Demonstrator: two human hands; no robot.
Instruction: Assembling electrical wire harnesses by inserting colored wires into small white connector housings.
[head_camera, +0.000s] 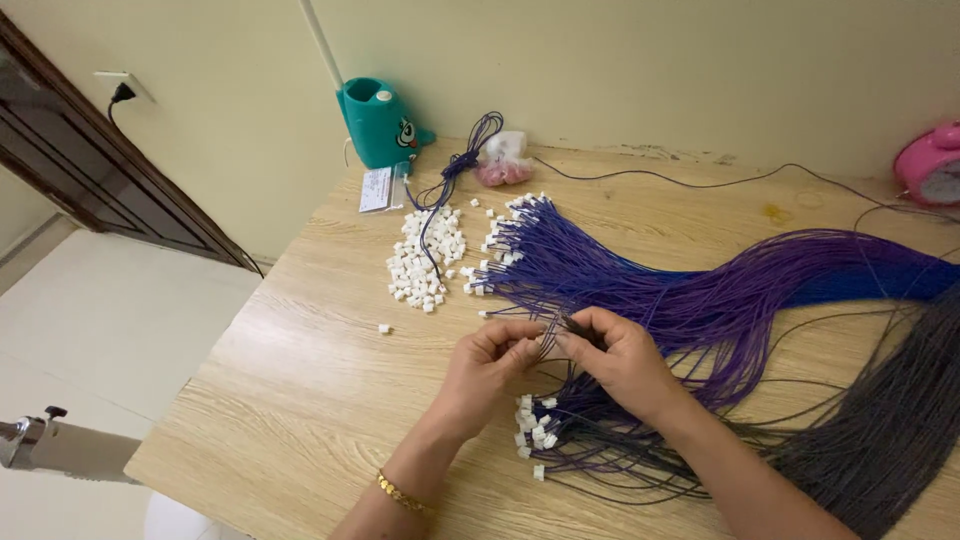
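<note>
Left grip (497, 352) and right grip (612, 352) pinched on thin purple wires (553, 340) | white connector ends | wooden table (300, 380)

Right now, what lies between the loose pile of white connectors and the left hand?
In the head view, mostly bare wooden table between the pile of white connectors and the left hand, with a single stray connector off to the side.

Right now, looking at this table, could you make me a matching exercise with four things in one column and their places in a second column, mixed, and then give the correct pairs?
Things:
1. teal container
2. pink clock
3. loose white connectors
4. gold bracelet

Places:
A. on the left wrist
B. heaped on the table, left of the purple wires
C. at the right edge, by the wall
D. at the table's far left corner, against the wall

Pairs: 1-D, 2-C, 3-B, 4-A
</note>
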